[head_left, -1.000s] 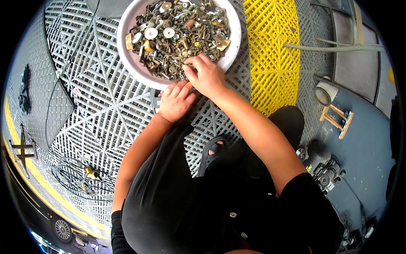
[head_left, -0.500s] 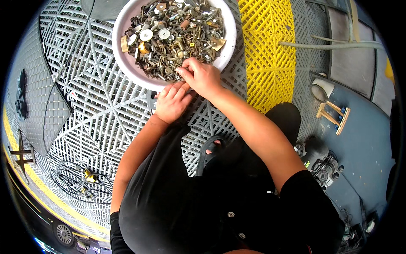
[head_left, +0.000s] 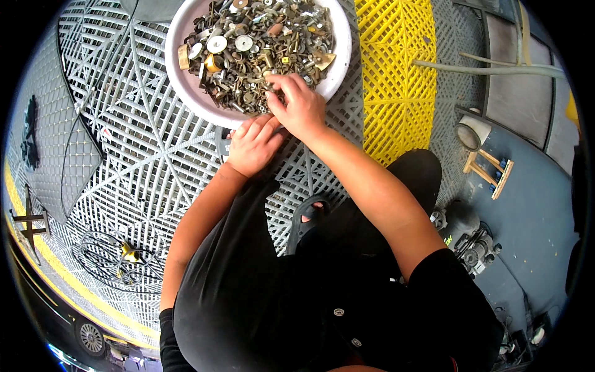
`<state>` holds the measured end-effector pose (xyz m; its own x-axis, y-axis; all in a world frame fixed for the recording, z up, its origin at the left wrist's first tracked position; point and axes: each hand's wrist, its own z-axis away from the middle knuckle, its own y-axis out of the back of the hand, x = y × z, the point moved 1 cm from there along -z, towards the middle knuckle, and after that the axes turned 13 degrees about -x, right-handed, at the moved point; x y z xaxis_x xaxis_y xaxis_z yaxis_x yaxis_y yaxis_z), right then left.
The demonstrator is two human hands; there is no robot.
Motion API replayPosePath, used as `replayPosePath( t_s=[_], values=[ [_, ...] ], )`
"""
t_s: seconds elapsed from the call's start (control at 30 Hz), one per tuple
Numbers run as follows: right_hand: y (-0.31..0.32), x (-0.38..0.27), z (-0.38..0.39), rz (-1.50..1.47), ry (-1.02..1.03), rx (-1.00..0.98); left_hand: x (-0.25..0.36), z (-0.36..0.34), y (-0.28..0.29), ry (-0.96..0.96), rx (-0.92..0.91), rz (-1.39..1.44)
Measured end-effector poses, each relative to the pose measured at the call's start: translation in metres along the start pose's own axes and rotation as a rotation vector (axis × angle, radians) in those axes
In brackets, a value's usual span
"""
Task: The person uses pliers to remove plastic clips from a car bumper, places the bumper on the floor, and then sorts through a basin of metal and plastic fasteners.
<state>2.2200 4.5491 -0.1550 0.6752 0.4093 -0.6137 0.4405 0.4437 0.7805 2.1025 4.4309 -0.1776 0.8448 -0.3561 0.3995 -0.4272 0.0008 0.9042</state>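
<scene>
A round whitish-pink basin (head_left: 180, 81) is heaped with mixed metal hardware (head_left: 248, 68): bolts, nuts, clips and washers. My right hand (head_left: 300, 110) reaches over its near right rim into the heap. Its index finger and thumb are apart at the loose pieces, and I see nothing held between them; the other fingers are partly hidden. On the near rim my left hand (head_left: 253, 146) is closed, fingers together and bent over the edge, its thumb hidden. Two large pale washers (head_left: 230, 43) and a yellowish ring-shaped piece (head_left: 212, 62) lie on top of the heap.
Grey grid floor tiles (head_left: 155, 149) surround the basin, with a yellow strip (head_left: 396, 74) on the right. A coiled black cable (head_left: 111, 260) lies at left beside a quilted dark mat (head_left: 49, 142). A small wooden frame (head_left: 489, 173) and machinery (head_left: 474, 248) stand at right.
My right hand's index finger and thumb have spread apart over the heap, and the hand has shifted slightly. My left hand stays at the near rim. The view has moved slightly.
</scene>
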Motion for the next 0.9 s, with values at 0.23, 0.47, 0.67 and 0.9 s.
replayPosePath(
  t_s=[0.23,0.47,0.67,0.9],
  values=[
    [0.002,0.001,-0.003,0.086,-0.002,0.005,0.000,0.001,-0.002,0.010,-0.002,-0.002],
    [0.008,-0.002,-0.005,0.132,0.018,-0.082,-0.001,0.001,-0.005,-0.004,0.017,-0.004],
    [0.009,0.000,-0.003,0.056,0.089,-0.137,-0.001,0.001,-0.001,-0.011,0.024,-0.034],
    [0.006,-0.001,0.001,-0.070,0.056,-0.144,-0.001,0.003,-0.001,-0.003,0.005,-0.031]
  ],
)
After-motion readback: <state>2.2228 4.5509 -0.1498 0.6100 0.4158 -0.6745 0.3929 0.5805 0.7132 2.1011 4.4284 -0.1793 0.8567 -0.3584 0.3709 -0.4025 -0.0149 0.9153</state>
